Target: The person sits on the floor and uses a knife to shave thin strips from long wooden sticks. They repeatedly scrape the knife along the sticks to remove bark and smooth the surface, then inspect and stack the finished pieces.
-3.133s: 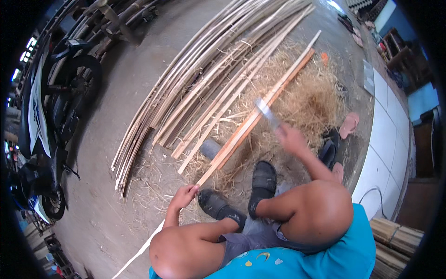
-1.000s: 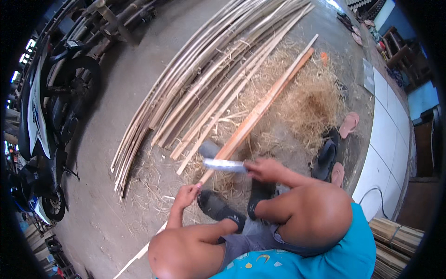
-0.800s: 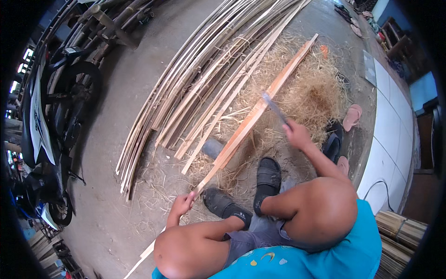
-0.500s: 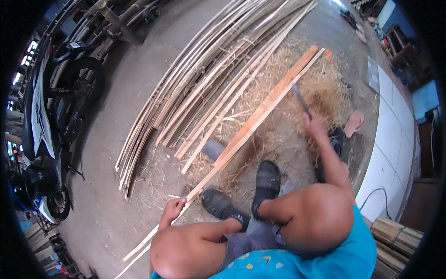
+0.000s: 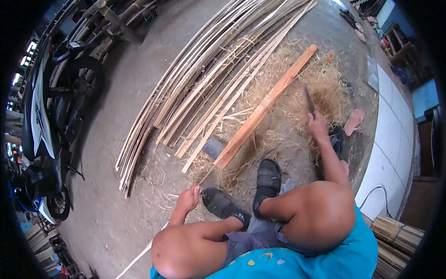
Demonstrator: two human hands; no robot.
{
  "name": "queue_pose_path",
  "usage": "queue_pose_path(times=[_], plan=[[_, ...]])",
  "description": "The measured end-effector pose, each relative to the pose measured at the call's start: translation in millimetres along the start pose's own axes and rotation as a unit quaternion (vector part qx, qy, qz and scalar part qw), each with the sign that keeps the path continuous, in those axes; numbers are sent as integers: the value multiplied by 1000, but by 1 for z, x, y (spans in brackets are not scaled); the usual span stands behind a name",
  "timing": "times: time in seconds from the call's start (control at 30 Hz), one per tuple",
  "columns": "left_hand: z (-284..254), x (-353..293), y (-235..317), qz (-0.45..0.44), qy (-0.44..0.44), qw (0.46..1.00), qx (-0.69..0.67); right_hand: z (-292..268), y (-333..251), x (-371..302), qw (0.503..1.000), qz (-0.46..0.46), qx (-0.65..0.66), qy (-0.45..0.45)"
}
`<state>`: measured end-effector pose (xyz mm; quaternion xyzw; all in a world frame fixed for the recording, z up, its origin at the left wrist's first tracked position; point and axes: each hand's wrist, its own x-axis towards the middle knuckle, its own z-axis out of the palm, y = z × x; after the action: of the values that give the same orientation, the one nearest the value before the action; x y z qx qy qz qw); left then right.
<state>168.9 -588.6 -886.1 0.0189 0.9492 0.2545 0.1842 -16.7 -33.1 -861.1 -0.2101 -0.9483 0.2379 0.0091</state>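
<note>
My left hand (image 5: 188, 198) is closed around a thin bamboo strip (image 5: 207, 176), which looks very narrow here, as if seen edge-on. From the hand the strip runs up to the near end of a reddish wooden plank (image 5: 267, 104); farther along it is hard to make out. A pale tail of strip (image 5: 139, 255) shows past my left knee. My right hand (image 5: 318, 126) grips the handle of a knife (image 5: 309, 98), its dark blade pointing away from me, to the right of the plank and over a heap of fine shavings (image 5: 327, 104).
Long bamboo strips (image 5: 200, 74) lie in a bundle left of the plank. A grey cylinder (image 5: 213, 148) sits by the plank's near end. My dark shoes (image 5: 268, 179) are close in front. A motorcycle (image 5: 51, 116) stands left; a pink sandal (image 5: 354, 122) and white tiles (image 5: 388, 125) are right.
The strip has turned from its broad pale face to a thin edge. My left hand has shifted slightly right and up. The knife has moved a little right, away from the plank.
</note>
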Motion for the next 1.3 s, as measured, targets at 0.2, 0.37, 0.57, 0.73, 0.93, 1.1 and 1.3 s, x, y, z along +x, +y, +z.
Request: queue_pose_path(times=[0.2,0.37,0.57,0.73,0.93,1.1,1.3], plan=[[-17,50,37,-157,-198,905,-342,61,-97,-130,935,-199,-30,-291],[-3,-4,-39,-150,-118,938,-290,67,-83,-93,968,-174,92,-157],[7,29,12,-160,-110,916,-352,65,-89,-126,895,-367,95,-237],[10,-35,-71,-161,-87,943,-278,27,-31,-47,982,-154,-9,-104],[6,16,-26,-121,-80,950,-278,63,-90,-122,884,-384,7,-268],[-3,-51,-70,-144,-89,962,-216,32,-21,-28,975,-206,18,-80],[4,19,2,-127,-79,931,-333,78,-71,-100,877,-412,21,-244]])
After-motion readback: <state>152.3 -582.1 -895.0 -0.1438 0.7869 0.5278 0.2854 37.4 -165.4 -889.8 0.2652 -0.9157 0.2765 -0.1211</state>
